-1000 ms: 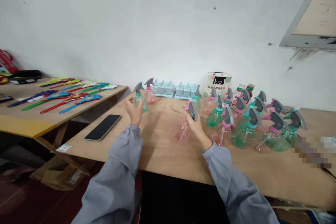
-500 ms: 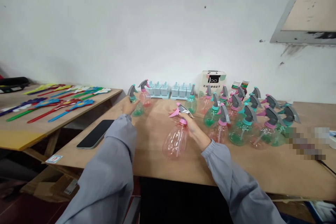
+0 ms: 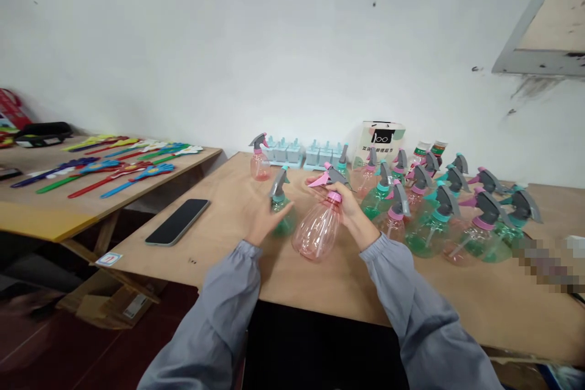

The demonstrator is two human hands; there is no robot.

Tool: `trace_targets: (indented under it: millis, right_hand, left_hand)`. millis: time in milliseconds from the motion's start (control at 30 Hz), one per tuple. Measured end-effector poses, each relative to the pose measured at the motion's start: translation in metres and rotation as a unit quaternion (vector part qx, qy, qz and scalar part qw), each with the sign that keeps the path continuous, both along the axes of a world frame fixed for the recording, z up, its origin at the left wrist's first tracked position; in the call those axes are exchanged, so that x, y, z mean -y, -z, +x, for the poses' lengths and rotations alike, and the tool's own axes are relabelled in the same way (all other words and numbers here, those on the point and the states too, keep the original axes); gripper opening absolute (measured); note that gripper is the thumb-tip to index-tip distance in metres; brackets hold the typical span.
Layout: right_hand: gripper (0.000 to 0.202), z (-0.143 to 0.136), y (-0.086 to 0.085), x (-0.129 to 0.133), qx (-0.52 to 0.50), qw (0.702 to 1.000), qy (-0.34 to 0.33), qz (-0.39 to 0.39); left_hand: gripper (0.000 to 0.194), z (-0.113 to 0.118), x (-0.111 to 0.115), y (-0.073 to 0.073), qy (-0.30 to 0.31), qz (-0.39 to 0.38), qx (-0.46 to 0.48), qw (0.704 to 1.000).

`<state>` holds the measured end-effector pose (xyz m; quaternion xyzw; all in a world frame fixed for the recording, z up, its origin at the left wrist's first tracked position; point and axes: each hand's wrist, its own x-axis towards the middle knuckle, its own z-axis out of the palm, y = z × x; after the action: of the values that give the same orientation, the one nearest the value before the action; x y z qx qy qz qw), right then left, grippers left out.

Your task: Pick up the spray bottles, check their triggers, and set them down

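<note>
My right hand grips a clear pink spray bottle from its right side, around the neck and trigger head. The bottle leans a little, its grey-and-pink nozzle pointing left. Just left of it, my left hand is wrapped against a green spray bottle with a grey-and-teal head; this hand is slightly blurred, its thumb lying across the bottle's front. The two bottles are close together over the wooden table. Whether their bases touch the tabletop I cannot tell.
Several pink and green spray bottles crowd the right side. One pink spray bottle stands at back left, beside pale blue moulds. A phone lies left. Colourful hand-shaped clappers cover another table. A printed box leans against the wall.
My left hand has brought the green spray bottle from the back left toward the pink one, to the right and nearer. My right hand keeps its hold. The view has turned slightly left.
</note>
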<state>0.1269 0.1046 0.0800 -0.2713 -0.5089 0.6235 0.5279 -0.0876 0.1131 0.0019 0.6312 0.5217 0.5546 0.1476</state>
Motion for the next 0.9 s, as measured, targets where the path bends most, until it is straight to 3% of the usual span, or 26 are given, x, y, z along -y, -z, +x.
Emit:
trace_targets:
  millis: [167, 400, 567, 767, 900]
  right_hand:
    - [0.024, 0.001, -0.005, 0.001, 0.003, 1.0, 0.024, -0.008]
    - [0.017, -0.003, 0.002, -0.003, -0.099, 0.985, 0.141, -0.026]
    - [0.019, -0.002, 0.001, -0.007, -0.054, 0.993, 0.089, -0.051]
    - [0.01, 0.007, -0.003, -0.007, -0.157, 0.963, 0.218, 0.002]
    - [0.014, 0.008, -0.005, -0.009, -0.103, 0.983, 0.155, -0.006]
  left_hand:
    - [0.055, 0.011, 0.008, 0.006, -0.012, 0.009, 0.003, 1.0]
    - [0.047, 0.01, 0.008, 0.01, -0.001, -0.001, 0.022, 1.0]
    - [0.044, 0.01, 0.006, 0.013, 0.001, 0.006, 0.022, 1.0]
    - [0.045, 0.009, 0.004, 0.016, 0.002, -0.001, 0.015, 1.0]
    - [0.046, 0.009, 0.003, 0.017, 0.005, -0.001, 0.02, 1.0]
